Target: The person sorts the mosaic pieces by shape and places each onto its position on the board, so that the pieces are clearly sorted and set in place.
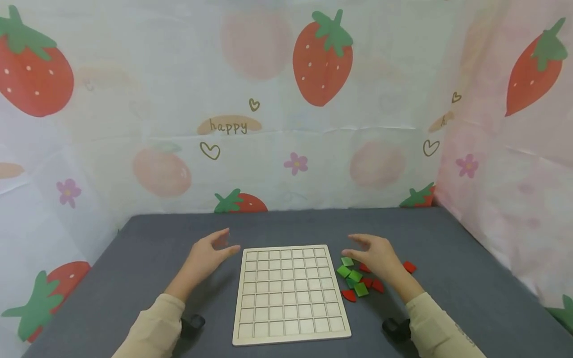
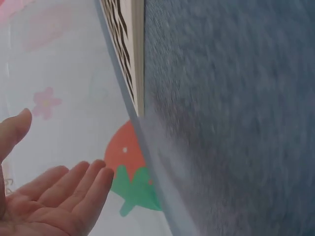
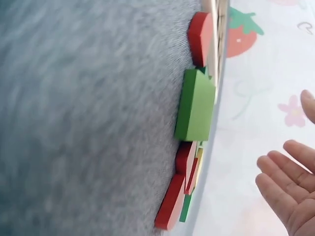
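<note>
A square wooden board marked with a grid of shallow cells lies on the dark grey table. Left of it hovers my left hand, thumb and fingers spread and relaxed, holding nothing. Over on the other side my right hand is held above a loose group of small pieces, also with relaxed, parted fingers and nothing between them. Green square pieces and red pieces, some with a curved edge, make up that group. In the right wrist view, a green piece lies between red ones, apart from the hand.
The grey table reaches back to a cloth backdrop printed with strawberries and flowers. One red piece lies right of the right wrist. Black straps show at both wrists.
</note>
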### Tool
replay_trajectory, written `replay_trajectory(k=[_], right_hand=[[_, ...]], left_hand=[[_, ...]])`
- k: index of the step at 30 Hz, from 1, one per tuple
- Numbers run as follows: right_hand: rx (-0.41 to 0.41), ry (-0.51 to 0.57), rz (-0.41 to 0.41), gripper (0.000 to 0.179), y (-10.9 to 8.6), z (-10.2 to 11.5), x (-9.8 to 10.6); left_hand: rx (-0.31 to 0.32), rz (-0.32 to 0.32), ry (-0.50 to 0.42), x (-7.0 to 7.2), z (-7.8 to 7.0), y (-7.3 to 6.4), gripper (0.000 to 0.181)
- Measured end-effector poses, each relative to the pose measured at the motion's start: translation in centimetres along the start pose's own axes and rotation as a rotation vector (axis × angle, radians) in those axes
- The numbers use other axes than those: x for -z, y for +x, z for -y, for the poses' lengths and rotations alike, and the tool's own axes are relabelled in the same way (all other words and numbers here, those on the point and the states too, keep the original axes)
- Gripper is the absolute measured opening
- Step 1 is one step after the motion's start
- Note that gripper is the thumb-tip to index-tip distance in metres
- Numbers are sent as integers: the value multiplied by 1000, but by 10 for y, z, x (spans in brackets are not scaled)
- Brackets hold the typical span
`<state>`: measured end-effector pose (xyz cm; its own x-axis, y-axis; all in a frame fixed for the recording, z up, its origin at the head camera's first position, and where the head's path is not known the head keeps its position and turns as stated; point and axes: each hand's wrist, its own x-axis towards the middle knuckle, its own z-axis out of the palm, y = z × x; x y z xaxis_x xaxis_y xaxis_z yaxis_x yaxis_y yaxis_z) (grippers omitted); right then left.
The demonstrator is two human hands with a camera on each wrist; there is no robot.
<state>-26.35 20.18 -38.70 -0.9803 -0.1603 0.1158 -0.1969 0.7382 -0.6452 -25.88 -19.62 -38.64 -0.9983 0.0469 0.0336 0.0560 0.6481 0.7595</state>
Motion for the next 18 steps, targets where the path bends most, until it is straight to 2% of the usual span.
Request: replay_trajectory(k=[7,13,18], right_hand=[[-51,57,-8,59,1,-1,-1],[-75,125,0,53,3,0,-4],[-134,159,1,51,4,2,-6]], left_hand=[[68,43,-150,-7,0,-3,75],[106,53,-213,-13,4,-5,70],[122,79,-264,-18,8,-7,68]])
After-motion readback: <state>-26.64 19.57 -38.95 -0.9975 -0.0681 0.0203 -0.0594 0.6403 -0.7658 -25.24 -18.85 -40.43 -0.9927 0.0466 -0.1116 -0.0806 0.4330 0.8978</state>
